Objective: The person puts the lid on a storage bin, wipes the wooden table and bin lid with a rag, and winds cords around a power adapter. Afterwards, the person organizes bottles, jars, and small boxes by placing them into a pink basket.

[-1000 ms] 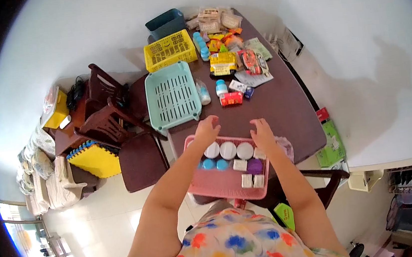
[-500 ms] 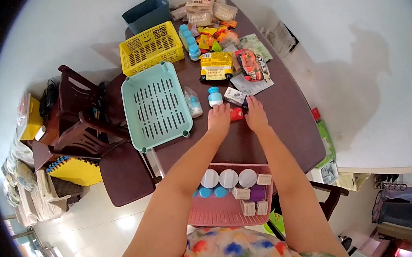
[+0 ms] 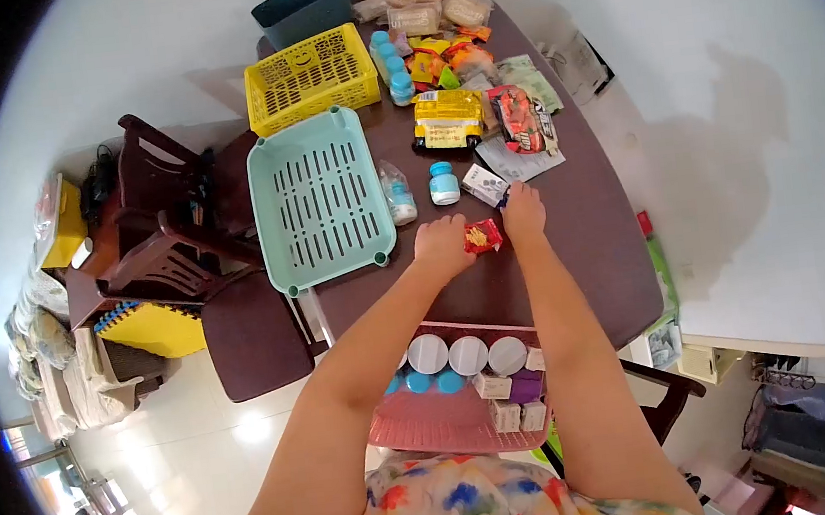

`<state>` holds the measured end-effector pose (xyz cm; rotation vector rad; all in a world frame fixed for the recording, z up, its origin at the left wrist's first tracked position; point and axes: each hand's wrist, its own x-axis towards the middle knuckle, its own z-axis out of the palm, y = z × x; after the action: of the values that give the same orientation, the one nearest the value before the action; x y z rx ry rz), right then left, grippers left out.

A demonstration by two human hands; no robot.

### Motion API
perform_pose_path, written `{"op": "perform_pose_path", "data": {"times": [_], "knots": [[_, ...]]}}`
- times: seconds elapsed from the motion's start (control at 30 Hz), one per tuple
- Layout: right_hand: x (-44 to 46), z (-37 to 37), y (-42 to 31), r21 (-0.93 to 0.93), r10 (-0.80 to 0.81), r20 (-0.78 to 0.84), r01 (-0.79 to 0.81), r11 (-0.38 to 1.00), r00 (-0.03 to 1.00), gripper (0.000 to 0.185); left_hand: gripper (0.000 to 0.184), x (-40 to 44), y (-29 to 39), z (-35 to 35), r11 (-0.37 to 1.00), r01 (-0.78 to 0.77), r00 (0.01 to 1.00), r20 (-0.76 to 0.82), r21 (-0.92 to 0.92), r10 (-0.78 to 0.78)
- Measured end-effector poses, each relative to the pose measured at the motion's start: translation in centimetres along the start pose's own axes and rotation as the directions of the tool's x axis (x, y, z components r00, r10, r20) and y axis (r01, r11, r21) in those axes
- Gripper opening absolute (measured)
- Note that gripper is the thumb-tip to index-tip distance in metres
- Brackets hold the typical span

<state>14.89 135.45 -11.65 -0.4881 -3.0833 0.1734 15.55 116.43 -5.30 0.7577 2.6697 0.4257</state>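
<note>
My left hand (image 3: 443,244) is closed at the left edge of a small red snack packet (image 3: 482,237), low over the table. My right hand (image 3: 525,211) has its fingers drawn together on a small dark blue item (image 3: 504,199), mostly hidden by the fingertips. Just beyond it lies a white box (image 3: 484,186) with dark print. A white bottle with a blue cap (image 3: 444,185) stands upright past my left hand. Left of that is a similar bottle in a clear bag (image 3: 399,197).
A mint-green basket (image 3: 387,245), a yellow basket (image 3: 262,112) and a dark teal bin (image 3: 307,17) line the left side. Snack packs, including a yellow one (image 3: 446,120) and a red one (image 3: 523,120), lie farther back. A pink basket (image 3: 431,437) with tubs and boxes sits before me.
My hands have drawn slightly apart, and the red packet shows more fully between them. The fingers of my left hand have curled in. The whole view has shifted a little.
</note>
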Motion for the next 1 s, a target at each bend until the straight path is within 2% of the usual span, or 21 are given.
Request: {"op": "perform_pose_path", "data": {"times": [0.1, 0.13, 0.2, 0.23, 0.3, 0.33, 0.4, 0.43, 0.53, 0.63, 0.67, 0.7, 0.77, 0.8, 0.83, 0.87, 0.9, 0.93, 1.0], "knots": [[-0.9, -0.9, -0.3, 0.131, 0.078, 0.045, -0.083, 0.988, 0.996, 0.046, 0.058, -2.8, -0.9, -2.1, 0.987, -0.011, 0.996, -0.095, -0.161, -0.004], [-1.0, -0.8, -0.2, 0.181, 0.111, 0.075, -0.123, 0.976, 0.991, 0.046, 0.058, -3.9, -1.1, -3.1, 0.969, 0.025, 0.996, -0.075, -0.247, -0.045], [-2.1, -0.6, 0.4, 0.463, 0.201, 0.165, -0.255, 0.849, 0.966, 0.044, 0.06, -6.7, -1.3, -4.9, 0.905, 0.102, 0.992, -0.022, -0.413, -0.123], [-2.7, -0.8, 0.7, 0.583, 0.232, 0.216, -0.316, 0.749, 0.948, 0.043, 0.061, -7.8, -1.5, -5.3, 0.884, 0.119, 0.989, -0.022, -0.452, -0.144], [-4.7, -1.6, 1.7, 0.78, 0.237, 0.478, -0.533, 0.328, 0.845, 0.048, 0.062, -10.6, -1.8, -5.7, 0.833, 0.154, 0.982, -0.011, -0.531, -0.188], [-6.0, -2.4, 2.1, 0.783, 0.188, 0.594, -0.616, 0.085, 0.782, 0.05, 0.061, -11.9, -1.8, -6.1, 0.822, 0.163, 0.98, -0.006, -0.546, -0.198], [-9.8, -4.9, 2.9, 0.796, -0.014, 0.592, -0.587, -0.145, 0.806, 0.049, 0.06, -14.6, -1.6, -6.9, 0.799, 0.178, 0.976, 0.002, -0.574, -0.216], [-11.8, -6.7, 3.1, 0.777, -0.113, 0.566, -0.574, -0.258, 0.816, 0.048, 0.059, -15.9, -1.5, -7.1, 0.811, 0.114, 0.979, -0.074, -0.574, -0.19], [-18.0, -10.9, 3.1, 0.787, -0.14, 0.539, -0.556, -0.268, 0.83, 0.05, 0.059, -19.3, -1.5, -6.2, 0.746, 0.072, 0.976, -0.109, -0.663, -0.19], [-23.7, -12.6, 3.7, 0.878, -0.252, 0.409, -0.453, -0.154, 0.877, 0.056, 0.057, -22.1, -1.2, -5.0, 0.637, 0.172, 0.968, 0.007, -0.751, -0.252], [-25.0, -13.1, 3.8, 0.884, -0.262, 0.39, -0.439, -0.162, 0.883, 0.057, 0.057, -23.0, -0.7, -4.7, 0.589, 0.214, 0.959, 0.054, -0.779, -0.277], [-26.3, -13.6, 3.8, 0.89, -0.272, 0.37, -0.423, -0.171, 0.888, 0.057, 0.058, -23.9, -0.1, -4.4, 0.587, 0.108, 0.976, -0.028, -0.802, -0.217], [-28.6, -13.3, 4.0, 0.882, -0.271, 0.36, -0.42, -0.214, 0.893, 0.055, 0.06, -25.7, 1.2, -4.2, 0.562, 0.186, 0.962, 0.033, -0.806, -0.271], [-29.6, -13.4, 3.9, 0.849, -0.237, 0.422, -0.473, -0.235, 0.875, 0.053, 0.061, -26.7, 1.7, -4.1, 0.548, 0.228, 0.951, 0.065, -0.804, -0.301], [-30.2, -13.6, 3.9, 0.812, -0.206, 0.484, -0.524, -0.257, 0.851, 0.052, 0.062, -27.4, 2.3, -4.0, 0.555, 0.275, 0.94, 0.1, -0.785, -0.326], [-31.5, -13.7, 3.8, 0.767, -0.179, 0.542, -0.57, -0.293, 0.821, 0.05, 0.062, -28.8, 2.6, -3.3, 0.602, 0.251, 0.947, 0.065, -0.758, -0.314], [-32.5, -14.4, 3.6, 0.833, -0.199, 0.441, -0.481, -0.272, 0.875, 0.045, 0.061, -29.7, 2.9, -2.5, 0.64, 0.22, 0.954, 0.027, -0.736, -0.297], [-33.0, -13.7, 3.9, 0.855, -0.226, 0.405, -0.455, -0.25, 0.886, 0.04, 0.061, -30.5, 3.0, -1.9, 0.673, 0.191, 0.96, -0.006, -0.714, -0.279], [-33.3, -12.3, 5.2, 0.812, -0.245, 0.453, -0.51, -0.283, 0.857, 0.039, 0.061, -31.7, 2.9, -0.5, 0.739, 0.206, 0.962, -0.005, -0.642, -0.273]]}}
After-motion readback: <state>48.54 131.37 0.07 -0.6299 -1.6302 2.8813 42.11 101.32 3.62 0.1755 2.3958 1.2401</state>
